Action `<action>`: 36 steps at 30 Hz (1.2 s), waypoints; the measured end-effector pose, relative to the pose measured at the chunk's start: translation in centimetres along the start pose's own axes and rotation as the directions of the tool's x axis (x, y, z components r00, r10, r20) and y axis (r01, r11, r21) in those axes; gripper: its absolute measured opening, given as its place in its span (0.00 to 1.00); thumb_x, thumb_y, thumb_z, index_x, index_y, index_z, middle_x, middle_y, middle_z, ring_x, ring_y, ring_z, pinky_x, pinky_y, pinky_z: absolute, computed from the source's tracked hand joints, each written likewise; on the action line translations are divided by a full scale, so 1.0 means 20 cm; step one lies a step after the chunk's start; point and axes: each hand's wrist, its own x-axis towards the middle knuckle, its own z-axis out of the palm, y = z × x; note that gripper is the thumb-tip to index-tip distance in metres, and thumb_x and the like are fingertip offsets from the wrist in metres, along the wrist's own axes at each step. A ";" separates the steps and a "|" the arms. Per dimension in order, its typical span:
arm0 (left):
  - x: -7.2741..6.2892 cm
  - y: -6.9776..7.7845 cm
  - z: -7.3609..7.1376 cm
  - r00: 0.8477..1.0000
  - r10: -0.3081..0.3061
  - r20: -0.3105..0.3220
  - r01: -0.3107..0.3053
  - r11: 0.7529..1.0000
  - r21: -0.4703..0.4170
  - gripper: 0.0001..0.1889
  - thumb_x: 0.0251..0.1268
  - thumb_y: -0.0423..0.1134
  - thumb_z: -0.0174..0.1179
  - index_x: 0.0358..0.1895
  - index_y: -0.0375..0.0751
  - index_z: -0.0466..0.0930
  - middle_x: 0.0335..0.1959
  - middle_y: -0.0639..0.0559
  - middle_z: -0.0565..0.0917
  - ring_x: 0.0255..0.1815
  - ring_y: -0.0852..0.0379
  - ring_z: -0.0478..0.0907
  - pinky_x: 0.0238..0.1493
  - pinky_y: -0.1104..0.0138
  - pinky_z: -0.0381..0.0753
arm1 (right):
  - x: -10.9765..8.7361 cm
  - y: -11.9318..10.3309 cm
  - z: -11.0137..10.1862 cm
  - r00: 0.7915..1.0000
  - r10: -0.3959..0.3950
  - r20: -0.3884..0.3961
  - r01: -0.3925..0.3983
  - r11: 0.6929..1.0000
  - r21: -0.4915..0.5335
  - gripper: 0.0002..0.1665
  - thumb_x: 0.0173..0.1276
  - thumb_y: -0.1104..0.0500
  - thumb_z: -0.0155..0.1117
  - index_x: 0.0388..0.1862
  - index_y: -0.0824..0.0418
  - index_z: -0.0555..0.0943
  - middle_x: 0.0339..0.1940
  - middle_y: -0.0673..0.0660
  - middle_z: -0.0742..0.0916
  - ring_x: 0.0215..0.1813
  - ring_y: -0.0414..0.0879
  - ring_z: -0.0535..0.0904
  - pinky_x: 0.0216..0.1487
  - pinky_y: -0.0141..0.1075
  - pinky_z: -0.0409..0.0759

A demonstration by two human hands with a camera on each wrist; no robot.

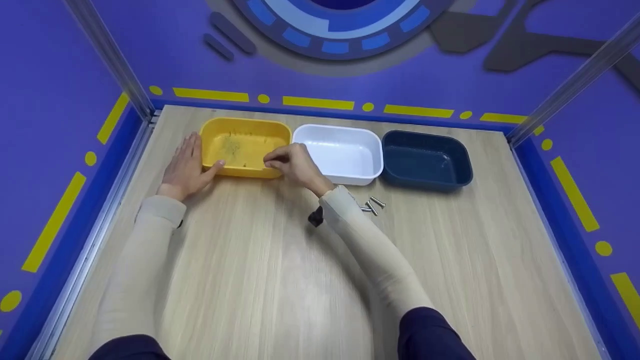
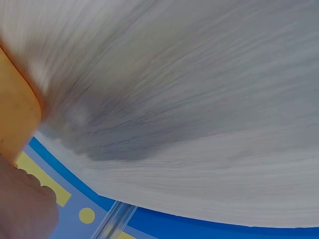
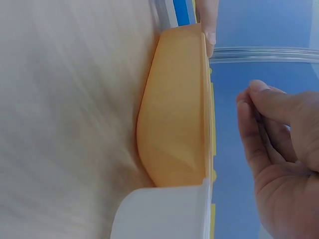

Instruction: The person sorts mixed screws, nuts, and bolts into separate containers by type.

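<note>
My left hand (image 1: 185, 167) rests against the left end of the yellow bin (image 1: 272, 173), its fingers stretched along the side and the thumb over the front rim. Scattered across that bin's floor are several tiny dark pieces (image 1: 231, 146), too small to name. Over the bin's front right corner is my right hand (image 1: 300, 165), thumb and fingertips brought together. In the right wrist view these fingertips (image 3: 259, 85) meet above the rim level, and I cannot tell whether something tiny is between them. Several silver bolts (image 1: 372, 205) lie on the table by my right forearm.
A white bin (image 1: 345, 179) stands beside the yellow one, and a dark blue bin (image 1: 425, 184) adjoins it on the right. All three sit in a row near the back of the wooden table (image 1: 240, 270). Blue printed walls (image 1: 320, 85) enclose the back and sides.
</note>
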 end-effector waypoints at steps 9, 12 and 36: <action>0.01 -0.01 0.01 1.000 -0.016 0.001 0.016 1.000 -0.001 0.58 0.78 0.74 0.43 0.86 0.31 0.29 0.89 0.32 0.35 0.90 0.33 0.33 0.90 0.43 0.34 | 0.14 -0.02 0.03 0.996 0.064 -0.064 -0.058 0.994 0.093 0.09 0.75 0.59 0.72 0.49 0.58 0.94 0.46 0.51 0.95 0.45 0.40 0.88 0.49 0.30 0.89; 0.01 -0.01 0.01 1.000 -0.010 0.000 0.010 1.000 -0.006 0.58 0.78 0.74 0.44 0.86 0.31 0.29 0.89 0.32 0.35 0.90 0.33 0.34 0.90 0.42 0.34 | 0.18 -0.02 0.05 0.992 0.098 -0.085 -0.088 0.990 0.110 0.09 0.75 0.59 0.72 0.49 0.58 0.94 0.45 0.50 0.94 0.44 0.40 0.88 0.50 0.29 0.89; 0.01 -0.01 0.01 1.000 -0.004 -0.019 0.003 1.000 -0.012 0.56 0.80 0.69 0.48 0.87 0.30 0.31 0.89 0.31 0.37 0.90 0.31 0.37 0.89 0.41 0.36 | 0.37 -0.12 0.12 0.975 0.177 -0.137 -0.182 0.983 -0.024 0.10 0.78 0.59 0.68 0.51 0.55 0.93 0.46 0.47 0.93 0.45 0.37 0.87 0.47 0.24 0.86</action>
